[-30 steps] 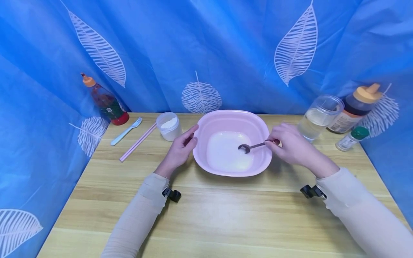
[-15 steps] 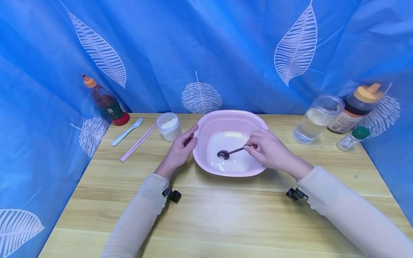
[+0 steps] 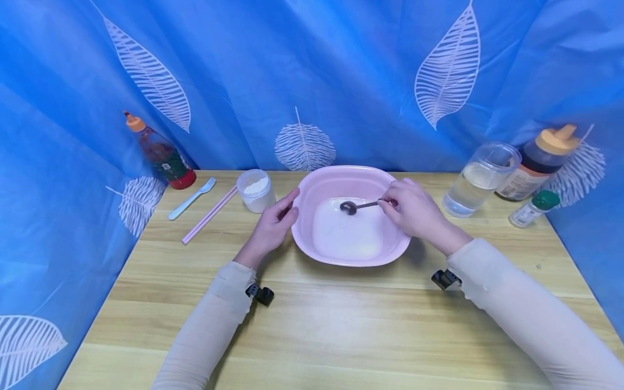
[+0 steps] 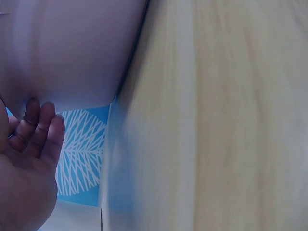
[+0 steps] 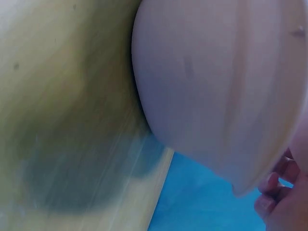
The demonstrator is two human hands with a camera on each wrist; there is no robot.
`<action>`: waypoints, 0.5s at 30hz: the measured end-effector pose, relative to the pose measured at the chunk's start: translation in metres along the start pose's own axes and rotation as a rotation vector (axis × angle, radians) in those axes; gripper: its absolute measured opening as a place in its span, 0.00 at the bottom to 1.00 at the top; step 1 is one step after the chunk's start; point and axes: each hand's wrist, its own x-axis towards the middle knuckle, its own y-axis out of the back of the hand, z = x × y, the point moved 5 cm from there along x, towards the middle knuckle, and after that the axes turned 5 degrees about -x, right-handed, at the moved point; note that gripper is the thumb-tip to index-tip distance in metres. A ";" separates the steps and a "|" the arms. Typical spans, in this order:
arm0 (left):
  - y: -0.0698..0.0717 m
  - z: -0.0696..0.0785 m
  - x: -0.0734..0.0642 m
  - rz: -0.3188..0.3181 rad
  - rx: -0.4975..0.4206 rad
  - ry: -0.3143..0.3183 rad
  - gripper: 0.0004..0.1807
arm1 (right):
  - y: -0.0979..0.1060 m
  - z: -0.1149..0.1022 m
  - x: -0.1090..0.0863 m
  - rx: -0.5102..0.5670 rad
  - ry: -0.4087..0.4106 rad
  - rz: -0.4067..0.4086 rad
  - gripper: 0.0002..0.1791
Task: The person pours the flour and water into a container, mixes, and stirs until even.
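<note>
A pink basin holds a cloudy white liquid in the head view. My right hand reaches over the basin's right rim and pinches the handle of a dark spoon. The spoon's bowl is at the liquid, toward the back of the basin. On the other side, my left hand lies against the basin's left rim. Its fingers touch the outer wall in the left wrist view. In the right wrist view, the basin's outside hides the spoon.
Left of the basin are a jar of white powder, pink chopsticks, a light blue fork and a red sauce bottle. On the right stand a glass of water, a dark sauce bottle and a green-capped shaker.
My right hand has moved the spoon from the right of the basin leftward and toward me, then to the back. The left hand has stayed still.
</note>
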 end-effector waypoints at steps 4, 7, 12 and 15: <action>0.000 0.001 0.001 0.001 0.021 0.004 0.29 | 0.008 0.008 -0.003 -0.044 -0.012 0.012 0.09; 0.000 0.001 0.001 0.004 0.034 0.015 0.29 | 0.014 0.015 -0.007 -0.049 -0.004 0.025 0.08; -0.001 0.002 0.000 0.000 0.032 0.014 0.30 | 0.023 0.019 -0.019 -0.044 0.034 0.029 0.05; -0.001 0.003 -0.001 -0.001 0.032 0.009 0.30 | 0.027 0.017 -0.027 -0.063 0.065 0.010 0.04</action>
